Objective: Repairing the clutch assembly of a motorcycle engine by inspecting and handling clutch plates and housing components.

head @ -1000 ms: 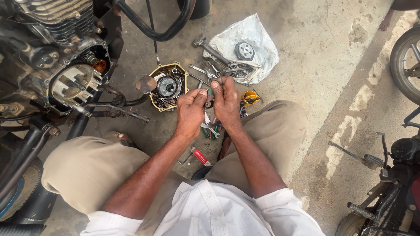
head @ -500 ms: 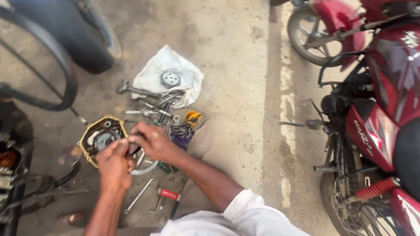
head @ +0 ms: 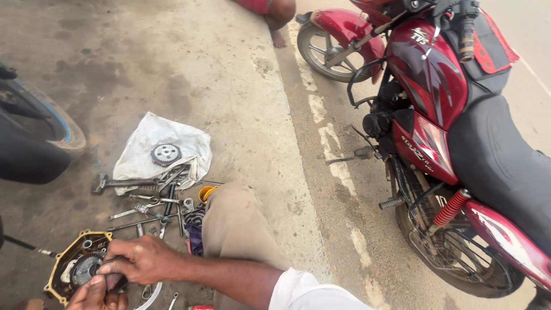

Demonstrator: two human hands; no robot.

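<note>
Gripping a small dark part over the engine cover (head: 73,267) at the concrete floor's (head: 229,74) lower left edge: right hand (head: 140,259), fingers curled shut on it; left hand (head: 97,294) cut by the bottom edge, closed beneath, grip unclear. Shifted rightward since earlier, now taking in more of the red motorcycle (head: 453,132). Part's shape indistinct between the fingers. Beyond, scattered wrenches (head: 146,204), white cloth (head: 163,152) bearing a gear (head: 166,154).

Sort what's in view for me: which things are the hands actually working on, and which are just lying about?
In hand:
- engine cover with its yellow gasket rim
- round metal part inside it
- right hand and left hand, both at the cover; what they grip is unclear

Lying about:
- white cloth with a gear on it
- spanners on the ground
- red motorcycle
</note>
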